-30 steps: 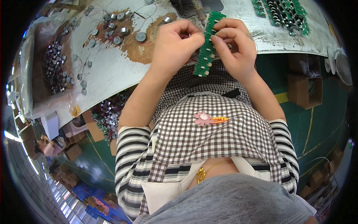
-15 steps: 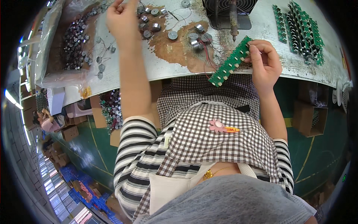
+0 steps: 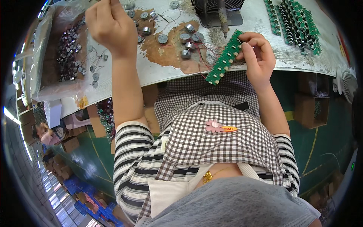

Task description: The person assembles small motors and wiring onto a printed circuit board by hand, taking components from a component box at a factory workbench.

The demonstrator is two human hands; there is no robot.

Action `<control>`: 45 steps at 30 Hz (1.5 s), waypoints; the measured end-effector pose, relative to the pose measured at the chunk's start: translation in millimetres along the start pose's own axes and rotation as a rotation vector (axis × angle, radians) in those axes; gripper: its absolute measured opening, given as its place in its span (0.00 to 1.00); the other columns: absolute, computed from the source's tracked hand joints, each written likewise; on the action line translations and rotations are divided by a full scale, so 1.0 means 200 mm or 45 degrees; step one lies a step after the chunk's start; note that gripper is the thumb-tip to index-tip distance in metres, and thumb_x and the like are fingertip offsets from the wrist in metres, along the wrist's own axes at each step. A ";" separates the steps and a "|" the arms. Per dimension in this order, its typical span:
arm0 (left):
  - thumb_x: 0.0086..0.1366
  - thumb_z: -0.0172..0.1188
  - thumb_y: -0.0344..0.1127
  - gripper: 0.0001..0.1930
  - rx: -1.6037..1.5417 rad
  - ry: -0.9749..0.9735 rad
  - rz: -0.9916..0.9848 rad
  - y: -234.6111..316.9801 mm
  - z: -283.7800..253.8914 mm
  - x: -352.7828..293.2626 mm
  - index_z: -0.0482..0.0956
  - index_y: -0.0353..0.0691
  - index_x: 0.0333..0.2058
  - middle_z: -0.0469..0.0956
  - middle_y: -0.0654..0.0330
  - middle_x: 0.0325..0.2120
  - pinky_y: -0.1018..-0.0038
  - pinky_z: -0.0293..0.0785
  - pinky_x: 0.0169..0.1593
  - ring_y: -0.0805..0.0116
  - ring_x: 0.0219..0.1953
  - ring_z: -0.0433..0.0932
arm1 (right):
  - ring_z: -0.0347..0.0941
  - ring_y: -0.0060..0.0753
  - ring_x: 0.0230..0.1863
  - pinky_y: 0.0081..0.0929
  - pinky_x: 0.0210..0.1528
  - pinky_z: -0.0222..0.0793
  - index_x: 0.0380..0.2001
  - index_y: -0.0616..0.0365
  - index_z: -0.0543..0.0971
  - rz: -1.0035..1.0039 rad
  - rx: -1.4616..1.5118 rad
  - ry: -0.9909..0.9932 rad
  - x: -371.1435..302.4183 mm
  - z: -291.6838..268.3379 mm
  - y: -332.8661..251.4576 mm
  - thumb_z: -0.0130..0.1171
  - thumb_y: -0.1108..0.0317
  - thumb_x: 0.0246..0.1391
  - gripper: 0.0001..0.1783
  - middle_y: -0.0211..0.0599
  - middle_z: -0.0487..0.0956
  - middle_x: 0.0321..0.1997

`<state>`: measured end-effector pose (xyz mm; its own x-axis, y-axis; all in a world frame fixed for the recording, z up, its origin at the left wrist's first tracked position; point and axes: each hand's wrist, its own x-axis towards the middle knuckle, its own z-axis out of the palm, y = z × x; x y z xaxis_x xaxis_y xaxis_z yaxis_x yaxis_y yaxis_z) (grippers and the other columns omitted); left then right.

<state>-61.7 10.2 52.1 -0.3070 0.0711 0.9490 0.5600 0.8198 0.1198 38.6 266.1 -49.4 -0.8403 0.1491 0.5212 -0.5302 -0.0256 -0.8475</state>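
My right hand (image 3: 260, 56) pinches a long green circuit board strip (image 3: 225, 59) by its far end, between thumb and fingers. The strip slants over the table's near edge, with pale connectors along it and thin red wires beside it. My left hand (image 3: 112, 30) is raised over the far left of the table, fingers curled together. Its fingertips are at the picture's top edge, so whatever they hold is hidden. Small round metal motors (image 3: 162, 39) with thin wires lie between my hands, several of them in a cluster (image 3: 190, 45) left of the strip.
A soldering iron (image 3: 224, 22) points down beyond the strip, in front of a black fan (image 3: 217, 8). More green boards (image 3: 298, 26) are stacked far right. A plastic-lined box (image 3: 41, 72) at left holds many motors. A cardboard box (image 3: 310, 111) stands below the table at right.
The whole view has shifted, so table things appear farther left. My left hand has come slightly nearer and its blur is gone. My right hand still grips the strip.
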 end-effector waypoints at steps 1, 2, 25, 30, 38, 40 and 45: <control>0.60 0.56 0.26 0.08 0.048 -0.036 0.076 0.04 -0.03 -0.02 0.76 0.31 0.39 0.76 0.52 0.32 0.72 0.70 0.40 0.63 0.34 0.75 | 0.72 0.16 0.29 0.13 0.29 0.72 0.31 0.67 0.69 0.015 0.044 0.001 0.00 -0.01 0.00 0.54 0.78 0.55 0.04 0.40 0.74 0.43; 0.60 0.59 0.25 0.09 0.108 -0.070 0.149 0.07 -0.06 -0.06 0.76 0.32 0.41 0.77 0.55 0.33 0.77 0.71 0.40 0.72 0.34 0.75 | 0.72 0.16 0.29 0.13 0.29 0.73 0.31 0.67 0.69 0.031 0.095 -0.008 -0.01 -0.01 0.00 0.54 0.79 0.54 0.04 0.40 0.73 0.44; 0.59 0.61 0.31 0.07 -1.075 -1.047 -0.813 0.48 -0.01 -0.37 0.78 0.32 0.30 0.75 0.66 0.19 0.82 0.67 0.24 0.80 0.21 0.71 | 0.74 0.18 0.25 0.13 0.26 0.73 0.28 0.66 0.72 -0.158 -0.183 -0.130 0.01 0.00 -0.06 0.58 0.79 0.49 0.05 0.42 0.75 0.39; 0.55 0.64 0.31 0.07 -1.310 -1.235 -1.308 0.49 0.00 -0.30 0.77 0.34 0.27 0.74 0.67 0.18 0.84 0.63 0.20 0.83 0.18 0.69 | 0.73 0.16 0.29 0.11 0.31 0.72 0.33 0.71 0.73 -0.045 -0.111 -0.214 0.01 0.01 -0.09 0.55 0.82 0.53 0.04 0.45 0.70 0.47; 0.53 0.62 0.29 0.05 -1.335 -1.176 -1.337 0.49 0.05 -0.30 0.77 0.33 0.25 0.74 0.66 0.18 0.84 0.62 0.20 0.83 0.17 0.68 | 0.73 0.14 0.29 0.10 0.29 0.69 0.32 0.69 0.75 -0.017 -0.183 -0.189 0.02 0.03 -0.10 0.57 0.81 0.51 0.04 0.43 0.70 0.48; 0.53 0.62 0.29 0.05 -1.334 -1.155 -1.343 0.48 0.05 -0.30 0.77 0.32 0.25 0.74 0.66 0.18 0.84 0.62 0.20 0.84 0.18 0.68 | 0.73 0.14 0.29 0.10 0.30 0.69 0.32 0.69 0.75 -0.086 -0.260 -0.205 0.05 0.02 -0.10 0.58 0.81 0.51 0.04 0.42 0.70 0.48; 0.52 0.62 0.28 0.05 -1.322 -1.134 -1.304 0.49 0.03 -0.30 0.77 0.32 0.25 0.75 0.66 0.21 0.85 0.65 0.26 0.83 0.23 0.70 | 0.72 0.14 0.30 0.10 0.30 0.68 0.32 0.69 0.75 -0.193 -0.334 -0.257 0.03 0.02 -0.08 0.58 0.82 0.51 0.05 0.42 0.70 0.47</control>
<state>6.8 89.8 4.6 -0.9334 0.3576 -0.0308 -0.0069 0.0679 0.9977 41.7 263.8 -32.0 -0.7737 -0.0668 0.6300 -0.6252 0.2405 -0.7424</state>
